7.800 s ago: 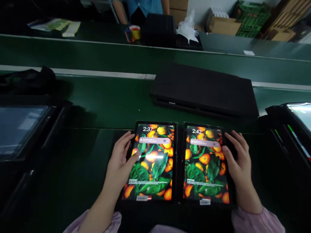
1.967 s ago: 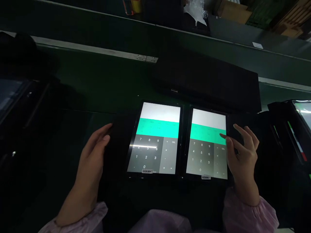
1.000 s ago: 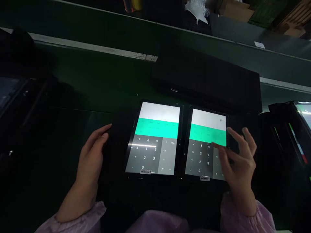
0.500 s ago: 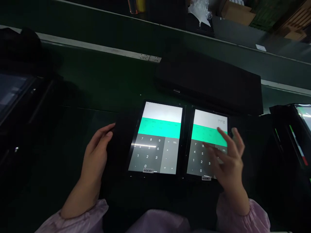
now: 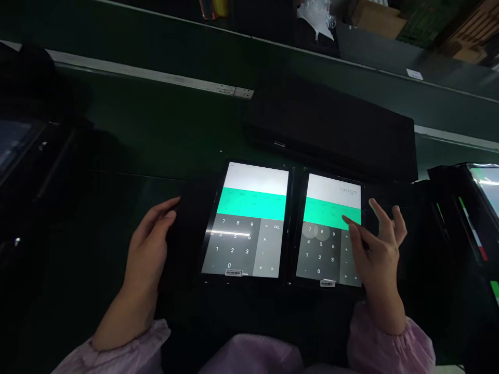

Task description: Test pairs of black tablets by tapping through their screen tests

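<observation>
Two tablets, the left tablet (image 5: 245,208) and the right tablet (image 5: 322,241), lie side by side with calculator screens lit in white, green and grey. They sit in a dark holder (image 5: 187,234) whose outline is hard to make out. My left hand (image 5: 150,239) is closed at the holder's left edge, thumb and forefinger on the near side, other fingers hidden. Over the right edge of the right tablet is my right hand (image 5: 378,249), fingers apart and holding nothing. Its forefinger points at the green band. Keys 7 and 8 there show pale circles, and mirrored characters stand in the white field.
Behind the tablets stands a long black box (image 5: 331,130). Dark devices flank me, a left device (image 5: 15,140) and a right device (image 5: 485,182) with a lit screen. Across the back are a metal strip (image 5: 156,80), a clear plastic bag (image 5: 317,18) and a cardboard box (image 5: 376,21).
My right hand has drawn back to the right from the keypad and its fingers have spread. More characters show in the right tablet's white field. My left hand stays at the holder's edge.
</observation>
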`<state>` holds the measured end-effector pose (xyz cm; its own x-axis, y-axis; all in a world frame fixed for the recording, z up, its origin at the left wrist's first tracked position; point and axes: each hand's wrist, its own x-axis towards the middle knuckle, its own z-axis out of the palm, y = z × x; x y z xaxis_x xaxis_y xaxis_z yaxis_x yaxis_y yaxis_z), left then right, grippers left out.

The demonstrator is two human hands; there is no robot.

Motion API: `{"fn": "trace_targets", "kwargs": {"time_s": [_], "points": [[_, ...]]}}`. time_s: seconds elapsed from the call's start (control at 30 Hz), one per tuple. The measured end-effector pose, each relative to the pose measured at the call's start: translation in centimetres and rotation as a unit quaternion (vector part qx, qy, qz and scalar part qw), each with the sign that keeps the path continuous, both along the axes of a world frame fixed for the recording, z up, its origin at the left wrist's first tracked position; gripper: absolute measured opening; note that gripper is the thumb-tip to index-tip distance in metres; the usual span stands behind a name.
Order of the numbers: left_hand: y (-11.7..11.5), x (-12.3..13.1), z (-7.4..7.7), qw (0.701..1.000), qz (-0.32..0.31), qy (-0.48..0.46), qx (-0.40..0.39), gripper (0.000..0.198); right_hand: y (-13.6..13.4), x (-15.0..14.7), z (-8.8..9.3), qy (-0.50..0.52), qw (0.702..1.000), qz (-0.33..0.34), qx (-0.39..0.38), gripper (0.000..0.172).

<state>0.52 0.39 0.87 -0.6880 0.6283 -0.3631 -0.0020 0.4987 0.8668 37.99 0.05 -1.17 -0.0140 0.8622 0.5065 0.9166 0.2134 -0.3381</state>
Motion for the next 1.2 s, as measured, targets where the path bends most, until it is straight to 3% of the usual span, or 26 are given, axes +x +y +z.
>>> {"fn": "trace_targets", "kwargs": {"time_s": [0.2, 0.4, 0.57, 0.7, 0.87, 1.0, 1.2], "points": [[0.0, -0.4, -0.2, 1.0, -0.015, 0.018, 0.002, 0.026, 0.0, 0.6, 0.0, 0.012, 0.998, -0.046, 0.036, 0.026], [-0.2, -1.0, -1.1, 0.998, -0.048, 0.018, 0.039, 0.026, 0.0, 0.2, 0.1, 0.007, 1.0, 0.002, 0.008, 0.023], [-2.0, -0.8, -2.5, 0.996, -0.074, -0.013, 0.049, 0.039, -0.4, -3.2, 1.3, 0.051, 0.997, 0.016, 0.059, 0.023], [-2.8, -0.7, -2.5, 0.993, -0.105, -0.029, 0.044, 0.042, -0.6, -8.3, 1.3, 0.034, 0.992, 0.12, -0.004, 0.026], [-1.6, -1.2, -1.7, 0.985, -0.168, -0.019, 0.02, 0.055, -0.1, -12.8, 0.5, 0.022, 0.989, 0.135, -0.054, 0.03], [-0.9, -0.7, -2.3, 0.972, -0.228, 0.041, 0.038, 0.058, 0.3, -13.3, 0.2, 0.001, 0.989, 0.136, -0.053, 0.033], [-1.2, 0.1, -3.0, 0.963, -0.253, 0.076, 0.055, 0.054, 0.6, -12.2, 0.2, 0.014, 0.996, 0.092, -0.016, 0.032]]}}
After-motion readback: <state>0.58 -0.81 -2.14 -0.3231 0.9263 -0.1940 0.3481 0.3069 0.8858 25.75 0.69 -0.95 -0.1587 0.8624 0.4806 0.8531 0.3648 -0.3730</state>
